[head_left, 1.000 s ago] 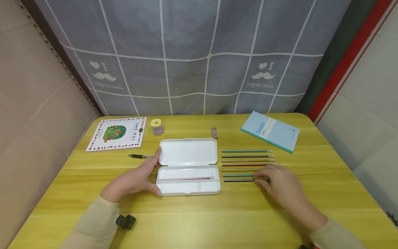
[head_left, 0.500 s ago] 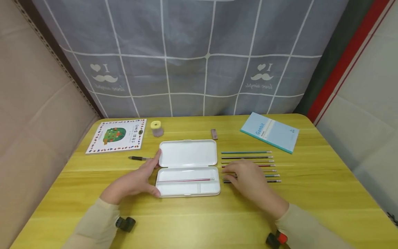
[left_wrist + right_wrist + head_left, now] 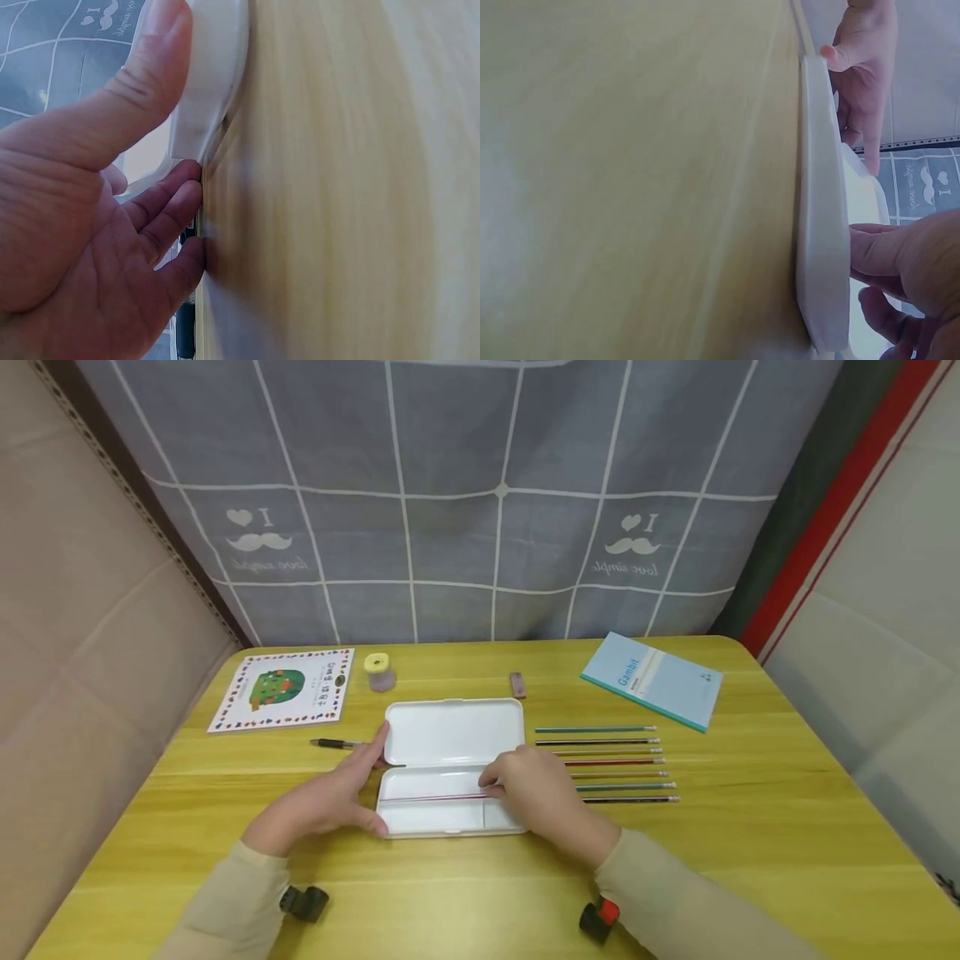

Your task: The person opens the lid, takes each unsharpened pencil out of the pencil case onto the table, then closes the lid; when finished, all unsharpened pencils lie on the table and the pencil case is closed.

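An opened white pencil case (image 3: 427, 821) lies on the table, its lid (image 3: 453, 731) folded back away from me. Inside it runs one thin red pencil (image 3: 442, 797). My right hand (image 3: 536, 789) reaches over the case's right side, pinching this pencil near its right end with thumb and forefinger. In the right wrist view the fingertips partly sink behind the case wall (image 3: 823, 225). Along the left side, my left hand (image 3: 330, 802) rests with fingers spread: thumb at the near left corner, forefinger by the lid's edge. A black pen (image 3: 333, 743) lies partly behind it.
Several pencils (image 3: 615, 787) lie in parallel rows right of the case, partly covered by my right hand. Behind are an eraser (image 3: 517, 685), a yellow-lidded jar (image 3: 378, 672), a picture booklet (image 3: 281, 689) at left and a blue notebook (image 3: 652, 679) at right.
My right hand has moved left from the pencil rows, across their left ends, to the pencil inside the case. My left hand has stayed at the case's left side.
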### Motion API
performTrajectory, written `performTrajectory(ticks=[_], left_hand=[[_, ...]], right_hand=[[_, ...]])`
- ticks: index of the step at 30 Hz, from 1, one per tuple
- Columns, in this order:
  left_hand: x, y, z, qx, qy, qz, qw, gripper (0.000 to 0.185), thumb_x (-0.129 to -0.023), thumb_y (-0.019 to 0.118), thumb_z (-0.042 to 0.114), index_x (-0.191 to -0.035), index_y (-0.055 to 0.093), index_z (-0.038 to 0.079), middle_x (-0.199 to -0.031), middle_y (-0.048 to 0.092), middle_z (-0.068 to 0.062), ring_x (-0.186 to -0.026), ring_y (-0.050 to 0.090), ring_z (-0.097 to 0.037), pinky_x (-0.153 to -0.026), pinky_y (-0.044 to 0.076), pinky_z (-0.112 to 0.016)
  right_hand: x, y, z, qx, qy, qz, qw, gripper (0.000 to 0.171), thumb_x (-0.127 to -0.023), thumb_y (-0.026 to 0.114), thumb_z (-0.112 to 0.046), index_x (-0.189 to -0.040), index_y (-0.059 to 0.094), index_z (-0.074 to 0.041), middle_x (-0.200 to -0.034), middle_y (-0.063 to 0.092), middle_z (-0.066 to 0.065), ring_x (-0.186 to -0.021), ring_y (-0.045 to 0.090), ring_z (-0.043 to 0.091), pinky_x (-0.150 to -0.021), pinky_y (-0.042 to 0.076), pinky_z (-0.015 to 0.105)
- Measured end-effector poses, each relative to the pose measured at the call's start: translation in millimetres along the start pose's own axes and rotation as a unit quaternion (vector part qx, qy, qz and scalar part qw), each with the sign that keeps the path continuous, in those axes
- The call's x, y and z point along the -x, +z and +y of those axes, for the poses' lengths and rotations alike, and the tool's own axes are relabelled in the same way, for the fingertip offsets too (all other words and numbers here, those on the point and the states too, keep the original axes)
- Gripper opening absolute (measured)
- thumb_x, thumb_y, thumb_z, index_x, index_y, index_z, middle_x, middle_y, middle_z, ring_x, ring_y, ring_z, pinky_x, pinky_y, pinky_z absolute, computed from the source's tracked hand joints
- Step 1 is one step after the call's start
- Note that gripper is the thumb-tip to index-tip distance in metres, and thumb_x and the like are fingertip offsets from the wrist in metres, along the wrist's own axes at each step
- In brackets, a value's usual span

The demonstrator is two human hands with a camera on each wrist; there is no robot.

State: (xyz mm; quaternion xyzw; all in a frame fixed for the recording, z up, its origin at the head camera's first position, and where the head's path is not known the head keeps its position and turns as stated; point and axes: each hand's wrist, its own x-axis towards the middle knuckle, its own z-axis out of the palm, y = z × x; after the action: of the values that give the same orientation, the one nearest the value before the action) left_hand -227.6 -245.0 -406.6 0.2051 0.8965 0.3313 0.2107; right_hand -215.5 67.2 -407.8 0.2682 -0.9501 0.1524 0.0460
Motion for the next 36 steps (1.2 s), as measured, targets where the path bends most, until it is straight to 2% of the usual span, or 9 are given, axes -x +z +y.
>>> performTrajectory(ticks=[6,11,20,25,30,36], left_hand=[[0.7,1.4,-2.1,-0.002,0.006,0.004,1.0,0.146,-0.07,0.094,0.039,-0.166,-0.012,0.006,-0.16,0.029,-0.027,-0.147,0.03,-0.041,-0.122,0.023,-0.062],[0.6,0.1,-0.4,-0.005,0.002,0.004,1.0,0.147,-0.069,0.094,0.038,-0.166,-0.012,0.006,-0.16,0.029,-0.027,-0.147,0.03,-0.041,-0.122,0.022,-0.062],[1.0,-0.6,1.0,-0.007,0.002,0.004,1.0,0.146,-0.07,0.094,0.038,-0.166,-0.012,0.006,-0.161,0.027,-0.028,-0.148,0.029,-0.042,-0.122,0.022,-0.062],[1.3,-1.1,0.3,-0.004,-0.003,0.002,1.0,0.147,-0.069,0.094,0.037,-0.166,-0.012,0.006,-0.16,0.028,-0.028,-0.148,0.028,-0.043,-0.123,0.02,-0.062],[2.0,-1.7,0.4,0.005,-0.008,0.0,1.0,0.147,-0.07,0.095,0.036,-0.166,-0.013,0.008,-0.163,0.023,-0.028,-0.151,0.024,-0.044,-0.123,0.019,-0.062],[1.7,-2.3,0.0,0.008,-0.006,0.001,1.0,0.146,-0.07,0.095,0.036,-0.166,-0.012,0.008,-0.162,0.024,-0.028,-0.15,0.025,-0.044,-0.123,0.02,-0.062]], right_hand=[[-8,5,-3,0.002,0.003,-0.022,1.0,0.007,-0.089,0.085,-0.021,-0.092,0.086,-0.027,-0.09,0.077,-0.013,-0.084,0.071,0.01,-0.07,0.056,0.029],[-9,4,-5,0.004,-0.005,-0.023,1.0,0.009,-0.089,0.085,-0.019,-0.091,0.086,-0.027,-0.089,0.077,-0.013,-0.084,0.071,0.01,-0.07,0.056,0.029],[-10,5,-6,0.045,-0.026,-0.015,0.999,0.011,-0.087,0.085,-0.018,-0.084,0.085,-0.028,-0.081,0.075,-0.011,-0.071,0.066,0.011,-0.058,0.051,0.029],[-12,5,-6,0.054,-0.027,-0.023,0.998,0.009,-0.088,0.085,-0.019,-0.084,0.085,-0.027,-0.08,0.075,-0.01,-0.071,0.064,0.011,-0.057,0.05,0.027],[-14,4,-8,0.065,-0.027,-0.031,0.997,0.005,-0.088,0.085,-0.023,-0.086,0.086,-0.028,-0.081,0.076,-0.01,-0.071,0.064,0.012,-0.057,0.051,0.028],[-14,2,-12,0.062,-0.011,-0.024,0.998,0.003,-0.087,0.087,-0.024,-0.088,0.085,-0.026,-0.085,0.077,-0.008,-0.074,0.067,0.014,-0.061,0.054,0.03]])
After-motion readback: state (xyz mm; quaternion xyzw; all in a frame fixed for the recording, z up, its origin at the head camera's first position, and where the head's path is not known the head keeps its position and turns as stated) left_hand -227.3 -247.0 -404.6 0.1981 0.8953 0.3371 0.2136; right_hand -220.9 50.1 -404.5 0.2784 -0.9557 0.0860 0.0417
